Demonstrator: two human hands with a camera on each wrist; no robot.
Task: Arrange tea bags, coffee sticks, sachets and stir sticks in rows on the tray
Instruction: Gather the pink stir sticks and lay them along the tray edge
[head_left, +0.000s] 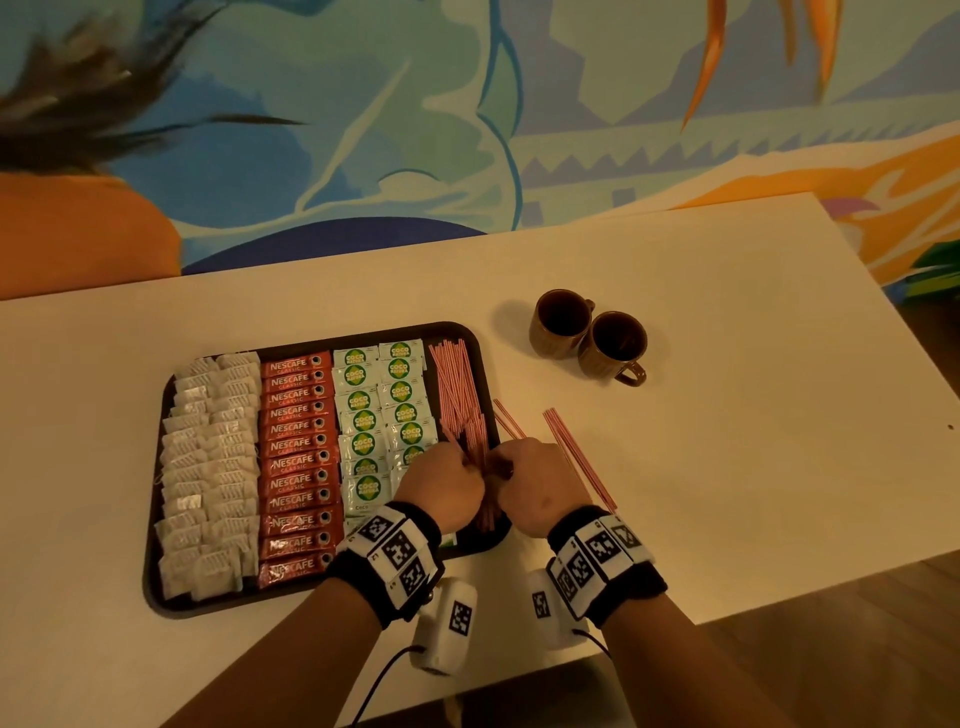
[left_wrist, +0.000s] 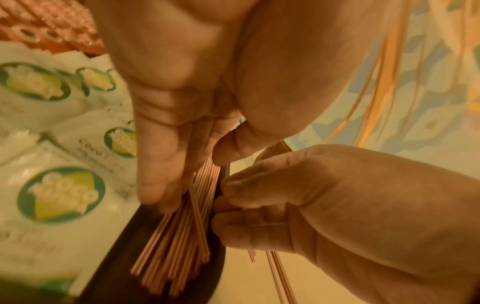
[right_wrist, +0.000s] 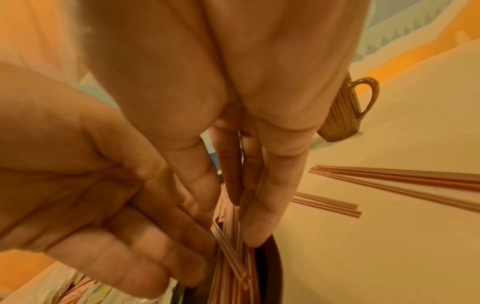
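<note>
Both hands (head_left: 491, 480), stir sticks (head_left: 460, 387) pinched between

The flat red coffee sticks (head_left: 300, 452), in a column left of centre on the dark tray, each read "NESCAFE CLASSIC" in white. Right of them, the white square sachets with green-and-yellow round logos (head_left: 382, 405) read "COCO NATURA"; the nearest one also reads "Coco" below its logo. The black-and-white square code markers on the wristbands (head_left: 395, 551) carry patterns, no legible words.

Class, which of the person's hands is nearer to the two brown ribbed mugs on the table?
Right. The right hand lies below-left of the brown ribbed mugs; the left hand is farther left, over the dark tray.
</note>
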